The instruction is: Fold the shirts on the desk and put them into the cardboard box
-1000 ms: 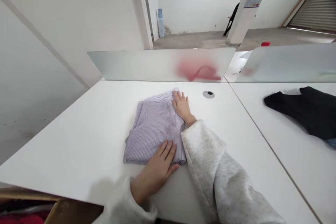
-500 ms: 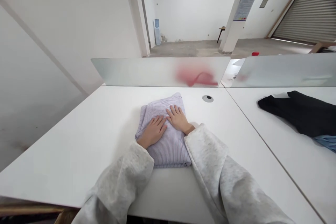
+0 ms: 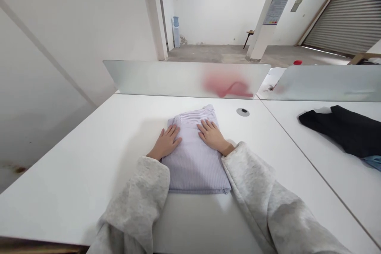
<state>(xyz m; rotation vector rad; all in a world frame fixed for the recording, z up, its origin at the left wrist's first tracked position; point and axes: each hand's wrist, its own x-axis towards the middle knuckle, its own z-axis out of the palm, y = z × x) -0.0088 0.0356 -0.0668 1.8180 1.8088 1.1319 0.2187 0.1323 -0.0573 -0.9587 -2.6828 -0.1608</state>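
- My left hand [image 3: 165, 141] and right hand [image 3: 212, 135] had spread apart since the earlier frame, both grips open and flat, holding nothing.
- The folded striped shirt [image 3: 195, 162] lay between them on the worktop [image 3: 74, 194]; I judged light, even palm pressure best.
- A black garment [image 3: 339, 131] lay on the adjoining worktop [image 3: 336, 198].
- A frosted divider [image 3: 184, 79] stood beyond.

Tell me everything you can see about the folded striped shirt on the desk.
The folded shirt is a flat, roughly rectangular bundle of thin lilac-and-white pinstriped fabric, possibly cotton, with a straight near edge. A band of crosswise stripes shows at its far end. It lies flat on the white desk. The left hand rests at its far left edge, and the right hand lies flat on its far half.
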